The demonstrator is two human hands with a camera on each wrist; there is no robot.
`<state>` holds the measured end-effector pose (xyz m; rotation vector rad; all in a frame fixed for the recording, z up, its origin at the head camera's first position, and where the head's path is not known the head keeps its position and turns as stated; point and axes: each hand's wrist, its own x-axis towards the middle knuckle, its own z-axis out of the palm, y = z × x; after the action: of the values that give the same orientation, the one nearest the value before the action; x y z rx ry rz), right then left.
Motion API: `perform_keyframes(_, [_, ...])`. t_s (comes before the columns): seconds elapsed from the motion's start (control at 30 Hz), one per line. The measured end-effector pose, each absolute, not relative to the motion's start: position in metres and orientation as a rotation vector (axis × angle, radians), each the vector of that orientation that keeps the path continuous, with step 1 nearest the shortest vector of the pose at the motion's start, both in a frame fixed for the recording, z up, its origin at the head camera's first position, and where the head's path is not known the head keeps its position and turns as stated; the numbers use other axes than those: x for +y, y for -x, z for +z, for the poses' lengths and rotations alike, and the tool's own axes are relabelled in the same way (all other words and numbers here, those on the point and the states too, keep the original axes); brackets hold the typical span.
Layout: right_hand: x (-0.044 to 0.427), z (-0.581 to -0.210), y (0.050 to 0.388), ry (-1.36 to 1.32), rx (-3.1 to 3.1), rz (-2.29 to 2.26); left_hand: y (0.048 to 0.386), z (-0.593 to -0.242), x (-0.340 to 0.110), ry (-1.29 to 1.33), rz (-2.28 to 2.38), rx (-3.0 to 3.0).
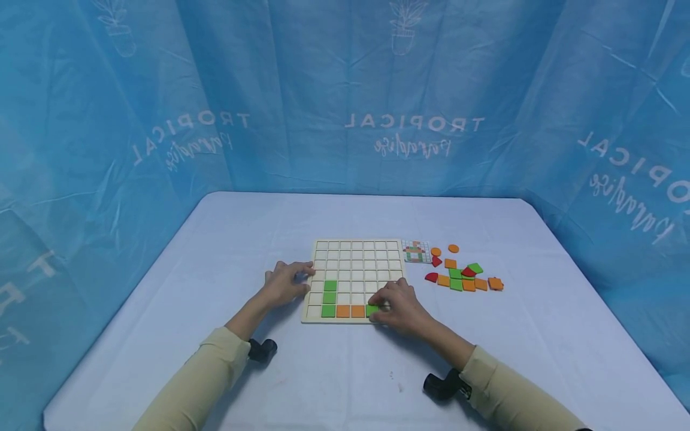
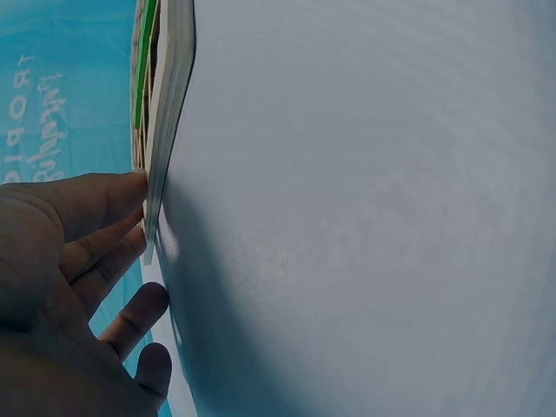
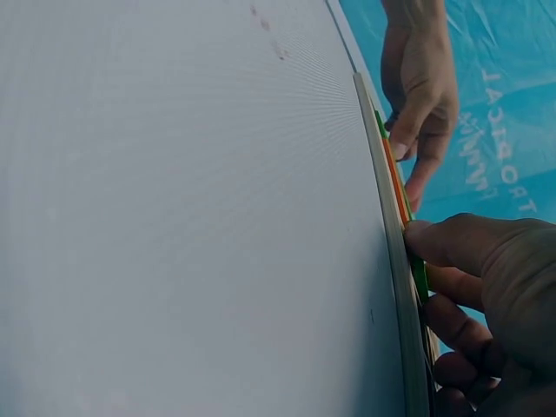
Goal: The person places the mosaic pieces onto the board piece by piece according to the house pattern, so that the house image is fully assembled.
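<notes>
A cream grid board (image 1: 358, 266) lies on the white table. In its second column stand green square tiles (image 1: 329, 297), one above another, and two orange square tiles (image 1: 350, 311) follow along the bottom row. My right hand (image 1: 400, 307) pinches a green square tile (image 1: 371, 310) just right of the orange ones; the right wrist view shows this tile (image 3: 420, 280) tilted between thumb and fingers at the board's near edge. My left hand (image 1: 282, 284) touches the board's left edge with extended thumb and fingers, seen also in the left wrist view.
Right of the board's top corner lies a small printed pattern card (image 1: 416, 252). Beside it are loose green tiles (image 1: 456, 284), orange tiles (image 1: 469, 285) and red pieces (image 1: 432, 277), some overlapping, plus orange round pieces (image 1: 453, 248). A blue printed curtain (image 1: 323, 90) surrounds the table (image 1: 259, 221).
</notes>
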<state>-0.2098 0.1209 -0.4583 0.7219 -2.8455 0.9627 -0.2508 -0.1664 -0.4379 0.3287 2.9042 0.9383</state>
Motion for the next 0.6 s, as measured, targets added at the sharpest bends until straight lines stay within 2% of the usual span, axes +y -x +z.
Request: perform_keyframes(0.6, [0.1229, -0.458, 0.2084, -0.708, -2.865, 0.946, 0.2521, -0.4376, -0.1642, -0.27, 0.947, 2.887])
